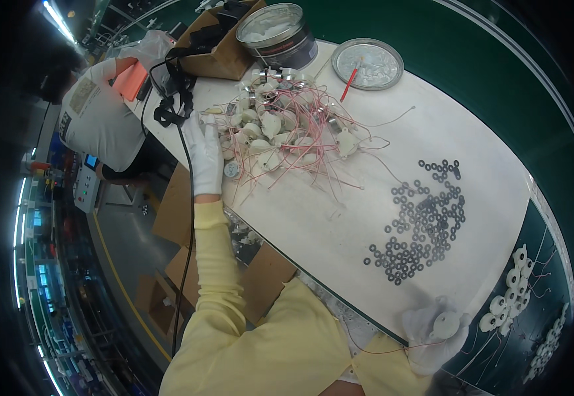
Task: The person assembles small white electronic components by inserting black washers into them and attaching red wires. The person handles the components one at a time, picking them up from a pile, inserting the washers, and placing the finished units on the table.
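My left hand [206, 158], in a white glove, lies with its fingers stretched out along the left side of a heap of small white motors [270, 125] with pink-red wires. A small round silver-topped part [232, 169] sits beside the palm. At the table's lower right edge, my right hand [425, 340], also gloved, is closed on a round white motor [446, 325]; a red wire trails from it to the left. Many black rings [429, 221] are scattered on the white tabletop [313, 231] between the two hands.
A large tin [277, 39], a carton of black parts [207, 46] and a round lid with pale paste [379, 63] and a red-handled brush [349, 84] stand at the far side. Finished-looking white motors [511, 290] lie at right. A co-worker [105, 112] sits at left; a black cable [191, 218] hangs nearby.
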Demonstrator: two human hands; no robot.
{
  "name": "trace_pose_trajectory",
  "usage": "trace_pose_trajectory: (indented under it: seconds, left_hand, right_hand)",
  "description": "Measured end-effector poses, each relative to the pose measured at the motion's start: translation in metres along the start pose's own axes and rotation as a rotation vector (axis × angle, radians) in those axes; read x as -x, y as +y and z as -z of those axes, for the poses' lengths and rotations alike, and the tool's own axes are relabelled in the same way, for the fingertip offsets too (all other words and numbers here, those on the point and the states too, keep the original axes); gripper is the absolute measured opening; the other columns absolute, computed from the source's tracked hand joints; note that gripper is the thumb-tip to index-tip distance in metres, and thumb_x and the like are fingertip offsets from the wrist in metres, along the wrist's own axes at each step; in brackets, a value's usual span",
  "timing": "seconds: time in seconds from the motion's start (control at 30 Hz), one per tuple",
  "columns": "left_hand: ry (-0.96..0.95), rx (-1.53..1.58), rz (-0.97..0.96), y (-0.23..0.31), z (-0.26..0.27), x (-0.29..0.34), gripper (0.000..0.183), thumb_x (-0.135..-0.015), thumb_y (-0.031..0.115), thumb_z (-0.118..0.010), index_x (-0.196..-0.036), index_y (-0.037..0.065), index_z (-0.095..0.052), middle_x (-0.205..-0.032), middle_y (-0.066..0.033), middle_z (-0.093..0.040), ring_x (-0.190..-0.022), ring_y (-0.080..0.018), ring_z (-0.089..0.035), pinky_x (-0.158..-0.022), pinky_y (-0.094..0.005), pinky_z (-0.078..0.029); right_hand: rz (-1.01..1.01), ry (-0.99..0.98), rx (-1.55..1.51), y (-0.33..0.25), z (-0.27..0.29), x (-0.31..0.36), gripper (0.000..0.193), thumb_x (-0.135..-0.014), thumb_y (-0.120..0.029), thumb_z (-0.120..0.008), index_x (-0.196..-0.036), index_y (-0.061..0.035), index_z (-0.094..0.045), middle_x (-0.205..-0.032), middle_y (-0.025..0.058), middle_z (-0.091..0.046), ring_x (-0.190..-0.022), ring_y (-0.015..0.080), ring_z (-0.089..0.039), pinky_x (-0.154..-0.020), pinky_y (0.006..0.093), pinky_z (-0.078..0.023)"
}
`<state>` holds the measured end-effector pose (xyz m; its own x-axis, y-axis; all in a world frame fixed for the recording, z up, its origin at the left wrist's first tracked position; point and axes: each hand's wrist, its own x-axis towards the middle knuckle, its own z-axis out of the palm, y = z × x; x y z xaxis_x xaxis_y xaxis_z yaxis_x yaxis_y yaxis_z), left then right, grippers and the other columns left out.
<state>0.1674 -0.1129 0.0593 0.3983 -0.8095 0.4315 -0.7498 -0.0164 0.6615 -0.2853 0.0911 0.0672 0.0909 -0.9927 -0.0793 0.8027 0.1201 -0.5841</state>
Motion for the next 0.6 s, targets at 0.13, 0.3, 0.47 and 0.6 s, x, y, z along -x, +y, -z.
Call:
trace_pose_trajectory:
  seconds: [0.13,0.3,0.47,0.6]
  left_hand:
    - [-0.122,0.167,0.053,0.02,-0.018,0.004,0.066,-0.108,0.043,-0.045,-0.155,-0.003,-0.035,-0.158,-0.0223,-0.037,-0.146,-0.033,-0.037,-0.121,-0.0376,-0.028]
    - [-0.277,0.231,0.039,0.063,-0.023,0.031,0.065,-0.102,0.034,-0.056,-0.153,-0.003,-0.039,-0.156,-0.0223,-0.039,-0.146,-0.0358,-0.037,-0.121,-0.0402,-0.028]
    - [-0.055,-0.114,-0.276,0.113,0.003,0.08,0.063,-0.091,0.018,-0.072,-0.146,-0.002,-0.048,-0.151,-0.0243,-0.044,-0.14,-0.0411,-0.041,-0.115,-0.0456,-0.034]
    - [-0.038,0.019,-0.532,0.161,0.019,0.118,0.048,-0.082,0.009,-0.073,-0.129,0.002,-0.062,-0.129,-0.0217,-0.059,-0.115,-0.0374,-0.059,-0.097,-0.0439,-0.049]
  right_hand:
    - [-0.001,-0.002,0.001,0.002,-0.002,-0.001,0.059,-0.107,-0.049,-0.039,-0.127,0.0013,-0.064,-0.056,0.0014,-0.051,-0.049,0.0153,-0.045,-0.052,0.0327,-0.035]
    - [-0.024,-0.015,0.033,0.001,-0.002,-0.001,0.06,-0.108,-0.05,-0.038,-0.128,0.0002,-0.064,-0.057,0.0019,-0.052,-0.048,0.015,-0.044,-0.052,0.0323,-0.035]
    - [0.005,-0.156,-0.041,0.0,0.001,0.0,0.058,-0.107,-0.052,-0.04,-0.125,-0.0013,-0.064,-0.057,0.0032,-0.053,-0.046,0.0153,-0.042,-0.052,0.0321,-0.036]
    - [0.019,-0.162,-0.041,0.001,-0.003,0.0,0.057,-0.107,-0.052,-0.042,-0.123,-0.0009,-0.063,-0.06,0.0056,-0.056,-0.047,0.016,-0.044,-0.052,0.0331,-0.035]
